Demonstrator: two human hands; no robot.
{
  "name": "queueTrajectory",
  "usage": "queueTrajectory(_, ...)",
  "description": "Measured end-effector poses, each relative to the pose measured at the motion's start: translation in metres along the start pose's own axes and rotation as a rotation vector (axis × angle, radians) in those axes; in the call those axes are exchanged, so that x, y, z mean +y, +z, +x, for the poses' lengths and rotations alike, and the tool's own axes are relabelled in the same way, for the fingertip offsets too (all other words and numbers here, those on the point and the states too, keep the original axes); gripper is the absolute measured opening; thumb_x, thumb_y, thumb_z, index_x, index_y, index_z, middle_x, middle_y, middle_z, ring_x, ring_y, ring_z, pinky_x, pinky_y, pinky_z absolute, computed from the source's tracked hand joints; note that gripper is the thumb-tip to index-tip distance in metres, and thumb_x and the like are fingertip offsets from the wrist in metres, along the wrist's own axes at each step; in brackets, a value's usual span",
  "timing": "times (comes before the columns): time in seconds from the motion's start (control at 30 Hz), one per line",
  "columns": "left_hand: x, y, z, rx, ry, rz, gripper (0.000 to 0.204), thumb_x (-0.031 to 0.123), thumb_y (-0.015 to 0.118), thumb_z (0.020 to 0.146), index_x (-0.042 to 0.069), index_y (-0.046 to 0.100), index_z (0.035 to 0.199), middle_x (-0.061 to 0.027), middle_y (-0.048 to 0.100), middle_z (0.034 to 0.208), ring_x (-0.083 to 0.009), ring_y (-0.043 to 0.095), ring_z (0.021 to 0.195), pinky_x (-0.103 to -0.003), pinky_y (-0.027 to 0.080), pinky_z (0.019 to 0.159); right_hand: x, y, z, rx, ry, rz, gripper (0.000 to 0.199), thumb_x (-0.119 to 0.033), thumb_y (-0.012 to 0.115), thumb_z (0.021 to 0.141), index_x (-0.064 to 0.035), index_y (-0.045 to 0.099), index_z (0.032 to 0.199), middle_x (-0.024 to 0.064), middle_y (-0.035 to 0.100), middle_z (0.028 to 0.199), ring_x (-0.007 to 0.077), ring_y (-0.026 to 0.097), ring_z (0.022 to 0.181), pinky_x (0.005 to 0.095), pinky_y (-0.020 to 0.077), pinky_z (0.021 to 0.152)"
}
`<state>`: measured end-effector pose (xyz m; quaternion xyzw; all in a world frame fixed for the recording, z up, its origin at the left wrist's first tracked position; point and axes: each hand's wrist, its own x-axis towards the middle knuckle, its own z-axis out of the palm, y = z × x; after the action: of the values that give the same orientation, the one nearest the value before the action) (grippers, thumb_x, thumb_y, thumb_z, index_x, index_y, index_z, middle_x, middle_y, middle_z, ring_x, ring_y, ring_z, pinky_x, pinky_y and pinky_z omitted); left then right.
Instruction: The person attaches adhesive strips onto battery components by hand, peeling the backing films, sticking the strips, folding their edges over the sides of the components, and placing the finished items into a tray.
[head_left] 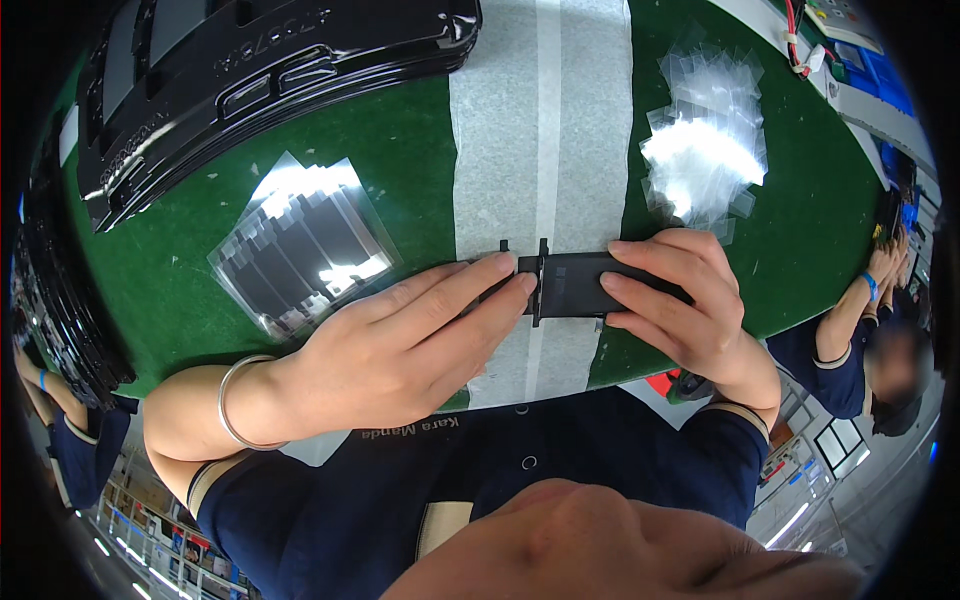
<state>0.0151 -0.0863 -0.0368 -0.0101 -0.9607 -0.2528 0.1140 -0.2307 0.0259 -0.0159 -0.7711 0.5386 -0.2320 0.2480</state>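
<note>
In the head view we have the black block [577,288] between our two hands, over the white paper strip [500,150] on the green table [425,160]. Our right hand [692,300] has it pinched, fingertips set on its upper face and along its edges. Our left hand [385,355] lays its fingers close together, tips against the left part; the thumb's place is hidden, so we cannot tell whether it pinches or only presses. Between the hands a thin black crosspiece [541,290] stands across the block.

To do this well, we would judge, we should hold the block level with the right hand and press lightly and evenly with the left, close to the crosspiece, so that nothing twists or bends. We should keep it over the paper to spare its surface, and keep our forearms off the clear sheets at left [305,245] and the clear sheets at right [705,150], which look easy to scatter. The black trays [290,85] lie beyond, well apart from our hands.
</note>
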Motion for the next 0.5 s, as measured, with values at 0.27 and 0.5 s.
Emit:
queueTrajectory(0.27, -0.0015, 0.0005, 0.0018, 0.03, -0.003, -0.014, 0.042, 0.012, 0.062, 0.054, -0.007, 0.062, 0.091, -0.0159, 0.054, 0.112, -0.033, 0.05, 0.107, -0.034, 0.055, 0.077, 0.0006, -0.0009, 0.0004, -0.004, 0.0, -0.002, 0.039, -0.012, 0.073, 0.058, -0.0009, 0.066, 0.095, 0.0121, 0.059, 0.105, 0.0247, 0.052, 0.087, 0.0317, 0.0464, 0.071)
queueTrajectory(0.5, 0.0009, 0.0005, 0.0004, 0.041, -0.016, -0.03, 0.043, 0.013, 0.063, 0.053, -0.007, 0.062, 0.092, -0.0162, 0.054, 0.112, -0.033, 0.05, 0.108, -0.034, 0.054, 0.076, -0.0034, 0.0001, 0.001, -0.003, 0.017, -0.034, 0.038, -0.01, 0.074, 0.056, -0.0035, 0.068, 0.092, 0.0105, 0.058, 0.104, 0.0244, 0.051, 0.087, 0.031, 0.0468, 0.07)
